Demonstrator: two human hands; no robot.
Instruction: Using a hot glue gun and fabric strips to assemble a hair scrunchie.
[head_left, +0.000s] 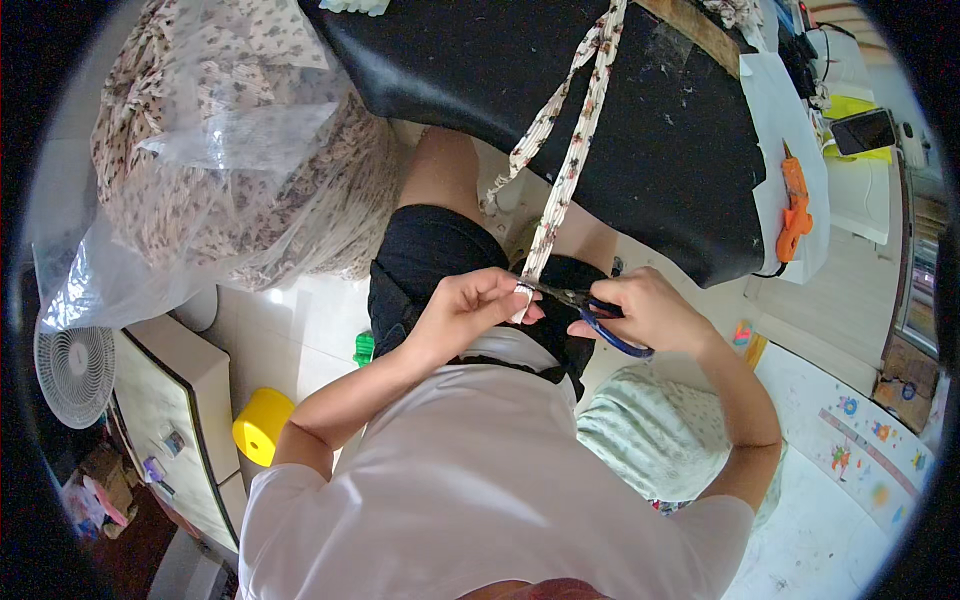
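Observation:
A long strip of cream floral pleated fabric (576, 161) runs down from the black-covered table to my lap. My left hand (487, 300) pinches its lower end between thumb and fingers. Scissors with dark blue handles (616, 337) are in my right hand (649, 311), with fingers in the loops. Their blades lie across the strip just above my left fingertips; whether they have cut through cannot be told. Beside it, a second length of the same fabric (536, 139) hangs over the table's edge with a frayed end.
Black table covering (660, 172) spans the front. An orange glue gun (795, 206) lies at its right, near a phone (862, 132). At left stands a large clear plastic bag of floral fabric (247, 150). A fan (75, 375) and a yellow stool-like object (264, 426) are lower left.

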